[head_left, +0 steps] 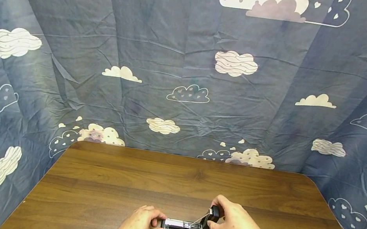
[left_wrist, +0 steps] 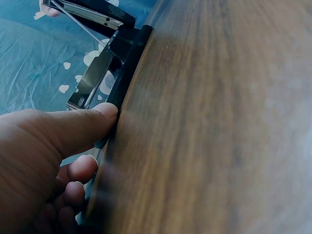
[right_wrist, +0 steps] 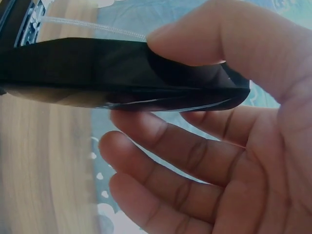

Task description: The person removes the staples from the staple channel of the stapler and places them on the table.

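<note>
The left hand [head_left: 140, 226] is pinning the stapler [head_left: 184, 227] base to the tabletop [head_left: 173, 180], its grip clamped on it. The right hand [head_left: 236, 227] is pinching the raised lid [right_wrist: 122, 73]. It's best lifted slowly, with the base kept flat.

This looks like a makeshift recording corner rather than a lived-in room. A dark wooden table [head_left: 194, 183] with rounded corners stands hard against a blue-grey cloth backdrop [head_left: 165, 48] printed with white clouds and little hearts. The creased cloth hangs behind the table and wraps round both sides, so the walls and any furniture behind it stay hidden.
</note>
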